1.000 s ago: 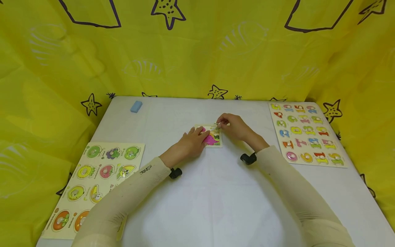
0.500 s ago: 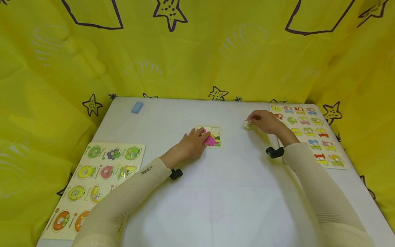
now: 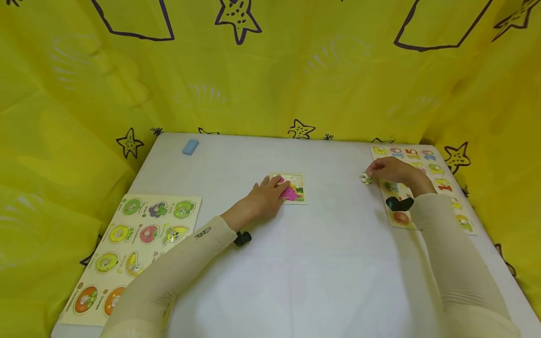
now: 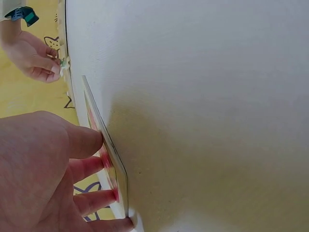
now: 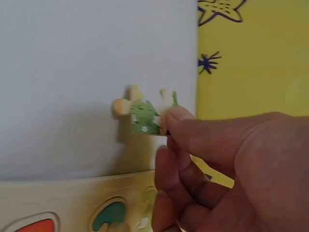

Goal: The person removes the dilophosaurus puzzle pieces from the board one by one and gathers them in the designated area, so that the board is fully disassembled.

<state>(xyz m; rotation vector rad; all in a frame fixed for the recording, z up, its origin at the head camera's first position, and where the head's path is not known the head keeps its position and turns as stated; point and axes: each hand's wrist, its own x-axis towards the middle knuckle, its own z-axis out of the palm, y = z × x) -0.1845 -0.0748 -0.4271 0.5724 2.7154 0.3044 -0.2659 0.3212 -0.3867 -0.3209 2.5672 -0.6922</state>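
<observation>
A small jigsaw puzzle (image 3: 298,183) with a pink dinosaur picture lies flat in the middle of the table. My left hand (image 3: 265,197) rests on its left part, fingers extended, fingertips touching the printed face in the left wrist view. To the right, my right hand (image 3: 393,170) pinches a jigsaw piece (image 5: 145,118) between thumb and fingers. The piece has knobs and a green print with small white flowers. It is held over the table beside the number board's left edge. The left hand covers part of the puzzle picture.
A wooden number peg board (image 3: 401,219) lies at the right, partly under the right forearm. On the left lies a fruit peg board (image 3: 97,246), overlapped by the left sleeve. A blue block (image 3: 190,147) sits at the back left. Yellow cloth (image 3: 270,70) hangs behind the white table.
My right hand has moved right from the puzzle's upper right corner to the number board, carrying the jigsaw piece with it. The left hand has stayed on the puzzle.
</observation>
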